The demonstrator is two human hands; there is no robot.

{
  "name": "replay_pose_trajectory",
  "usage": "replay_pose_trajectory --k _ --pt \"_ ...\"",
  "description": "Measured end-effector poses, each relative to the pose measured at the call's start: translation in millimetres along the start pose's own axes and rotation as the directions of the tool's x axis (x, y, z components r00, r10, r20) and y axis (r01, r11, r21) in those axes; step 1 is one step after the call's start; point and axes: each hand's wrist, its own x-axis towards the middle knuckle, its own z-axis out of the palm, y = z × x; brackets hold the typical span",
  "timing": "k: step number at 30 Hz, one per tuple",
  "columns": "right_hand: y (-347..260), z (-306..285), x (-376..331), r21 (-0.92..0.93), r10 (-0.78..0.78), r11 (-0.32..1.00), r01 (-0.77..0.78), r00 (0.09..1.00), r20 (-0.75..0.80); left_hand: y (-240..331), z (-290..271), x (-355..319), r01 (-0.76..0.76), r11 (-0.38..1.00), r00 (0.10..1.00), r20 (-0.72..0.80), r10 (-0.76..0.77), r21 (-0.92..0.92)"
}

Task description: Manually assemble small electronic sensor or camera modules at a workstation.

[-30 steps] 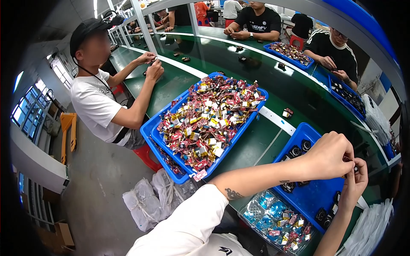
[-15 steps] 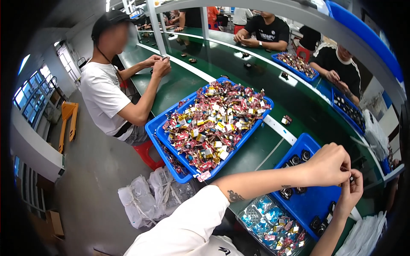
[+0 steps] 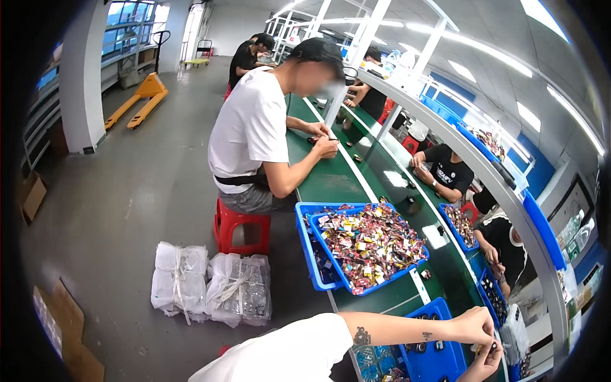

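1. Yellow metal makes up the pallet truck on the far left of my view; a carton lies nearer, by the wall.
2. Next to it on the grey floor I see two bundles side by side, wrapped in whitish plastic and tied.
3. Beyond them stands a red stool, with a co-worker in a white shirt sitting on it, both hands together at a small dark thing over the green table.
4. To the right of that seat, two blue trays sit one on the other; the upper tray is heaped with red, white and yellow pieces.
5. My left forearm crosses from the left, with blue pieces showing below it and reaching over a tray that holds black pieces.
6. My left hand is bent downward, fingers curled; I cannot tell whether its hidden tips grip anything.
7. Close against it, my right hand pinches a small dark part, held up just right of that tray.
8. Farther right, across the line, is a bin of mixed pieces.
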Motion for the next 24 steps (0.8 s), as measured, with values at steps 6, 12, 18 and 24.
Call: replay_pose_trajectory --k 6,12,18,24 --pt "-34.3 3.7 -8.3 0.1 -0.013 0.995 0.01 0.999 0.032 35.9 -6.6 -28.1 -0.129 0.991 0.988 -0.078 0.131 0.025" --pt "-85.6 10.0 -25.1 0.08 -0.014 0.997 0.007 0.996 0.087 80.1 -14.6 -61.5 -0.251 0.968 0.958 -0.135 0.252 0.022" --pt "-105.7 12.6 -42.3 0.081 -0.014 0.997 0.005 0.994 0.105 86.1 -19.8 -79.1 -0.3 0.952 0.941 -0.147 0.305 0.055" --pt "-131.9 21.4 -53.3 0.104 -0.089 0.992 0.074 0.984 0.157 70.1 -8.6 -73.4 -0.211 0.977 0.966 -0.146 0.214 0.033"
